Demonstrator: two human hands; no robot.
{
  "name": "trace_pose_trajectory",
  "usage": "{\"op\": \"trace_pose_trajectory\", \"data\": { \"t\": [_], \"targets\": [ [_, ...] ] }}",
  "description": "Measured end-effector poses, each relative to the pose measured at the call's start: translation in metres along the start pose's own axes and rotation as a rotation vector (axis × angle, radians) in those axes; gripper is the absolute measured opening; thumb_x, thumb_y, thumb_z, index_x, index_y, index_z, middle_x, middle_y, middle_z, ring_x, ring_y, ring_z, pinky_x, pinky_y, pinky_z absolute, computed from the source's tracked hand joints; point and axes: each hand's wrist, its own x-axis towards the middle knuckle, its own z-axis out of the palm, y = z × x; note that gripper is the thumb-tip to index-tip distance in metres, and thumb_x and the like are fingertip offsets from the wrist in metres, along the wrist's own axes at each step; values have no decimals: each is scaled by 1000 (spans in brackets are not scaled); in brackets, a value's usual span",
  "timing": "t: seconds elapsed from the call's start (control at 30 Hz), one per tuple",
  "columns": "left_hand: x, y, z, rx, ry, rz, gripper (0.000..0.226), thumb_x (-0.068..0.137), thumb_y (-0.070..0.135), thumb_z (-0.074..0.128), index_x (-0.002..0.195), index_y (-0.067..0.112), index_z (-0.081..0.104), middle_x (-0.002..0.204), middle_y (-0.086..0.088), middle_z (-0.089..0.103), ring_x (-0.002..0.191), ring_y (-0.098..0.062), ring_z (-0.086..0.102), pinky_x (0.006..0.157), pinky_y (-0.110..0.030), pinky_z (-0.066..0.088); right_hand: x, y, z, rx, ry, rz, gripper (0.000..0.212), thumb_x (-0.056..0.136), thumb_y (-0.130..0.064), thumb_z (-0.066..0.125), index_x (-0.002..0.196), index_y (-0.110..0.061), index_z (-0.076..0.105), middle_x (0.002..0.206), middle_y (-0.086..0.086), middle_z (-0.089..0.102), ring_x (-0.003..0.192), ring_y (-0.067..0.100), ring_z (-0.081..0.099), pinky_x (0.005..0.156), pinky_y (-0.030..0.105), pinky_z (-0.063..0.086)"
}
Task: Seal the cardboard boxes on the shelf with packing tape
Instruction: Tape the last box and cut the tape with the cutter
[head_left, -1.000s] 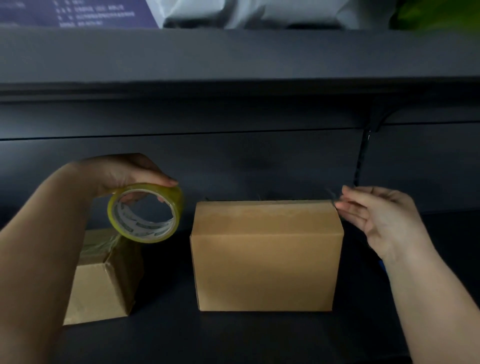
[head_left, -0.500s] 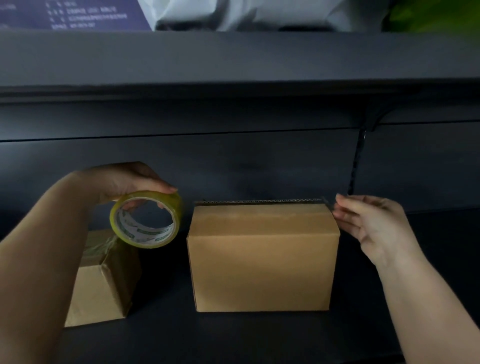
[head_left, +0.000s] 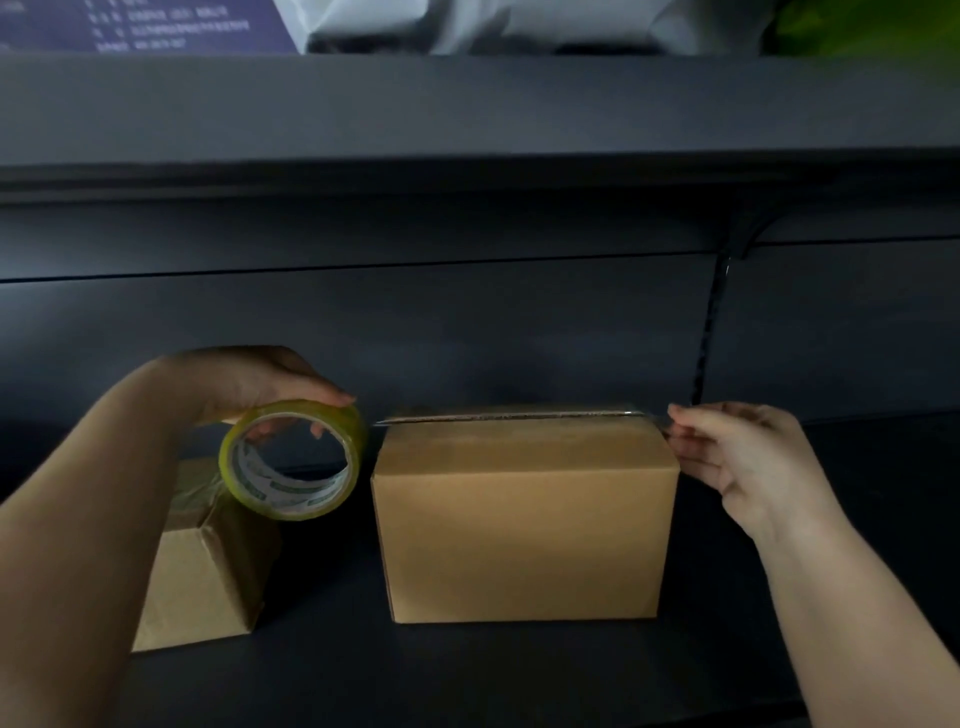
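Stockroom or shop storage, dark metal shelving (head_left: 467, 675), cardboard boxes (head_left: 524, 525), bagged goods (head_left: 467, 26) above

Your left hand (head_left: 260, 384) has carried the tape roll (head_left: 292, 460) down and to the right, so it now hangs just beside the upper left corner of the larger cardboard box (head_left: 524, 514), where a second ago it sat higher and further left. A clear strip of tape (head_left: 511, 415) now shows stretched over the box's far top edge, from the roll across to your right hand (head_left: 737, 457); earlier it could hardly be seen. Your right hand has dropped slightly and its fingertips (head_left: 675, 434) now pinch the strip's end at the box's upper right corner.
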Motion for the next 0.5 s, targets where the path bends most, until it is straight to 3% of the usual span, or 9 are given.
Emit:
{"op": "trace_pose_trajectory", "data": {
  "t": [0.13, 0.2, 0.27, 0.3, 0.37, 0.43, 0.5],
  "targets": [
    [5, 0, 14, 65, 9, -116, 45, 80, 47, 53, 67, 6, 62, 47, -8, 40, 41, -17, 38, 47, -25, 34, -1, 12, -4, 11, -17, 112, 8, 79, -3, 67, 76, -5, 60, 58, 6, 66, 51, 17, 65, 43, 24, 52],
    [7, -4, 20, 60, 17, -144, 43, 79, 47, 55, 70, 6, 64, 57, -11, 50, 53, -22, 48, 56, -29, 43, -3, 21, -2, 55, -16, 218, 2, 82, -8, 65, 83, -6, 64, 71, 10, 66, 60, 20, 64, 49, 28, 54],
    [8, -10, 28, 43, 67, -142, 37, 78, 46, 62, 77, 9, 69, 77, -11, 65, 74, -25, 62, 72, -35, 53, -8, 31, 2, 79, -46, 332, 12, 87, -16, 59, 89, -7, 67, 77, 12, 69, 65, 23, 65, 57, 33, 52],
    [9, -11, 31, 20, 120, -123, 29, 78, 42, 65, 79, 14, 71, 82, -7, 68, 79, -22, 64, 73, -32, 55, -10, 34, 5, 82, -57, 374, 17, 89, -20, 56, 89, -9, 69, 77, 12, 71, 65, 25, 67, 57, 33, 51],
    [11, -9, 38, -4, 191, -75, 13, 80, 36, 68, 74, 24, 69, 76, 1, 67, 71, -15, 63, 60, -23, 51, -15, 39, 11, 87, -44, 414, 23, 91, -27, 53, 87, -13, 70, 73, 10, 73, 62, 25, 69, 50, 30, 50],
    [14, -5, 44, 24, 156, -19, 18, 77, 35, 63, 63, 23, 65, 58, 2, 61, 56, -16, 54, 51, -25, 42, -18, 43, 16, 89, 5, 427, 23, 91, -31, 55, 90, -15, 71, 71, 9, 72, 67, 27, 68, 45, 28, 49],
    [17, 1, 51, 73, 143, 28, 9, 78, 25, 60, 71, 22, 64, 58, 1, 58, 53, -14, 51, 50, -26, 39, -21, 45, 19, 103, 28, 455, 23, 92, -31, 55, 90, -15, 72, 68, 9, 71, 64, 26, 67, 43, 28, 49]
  ]
}}
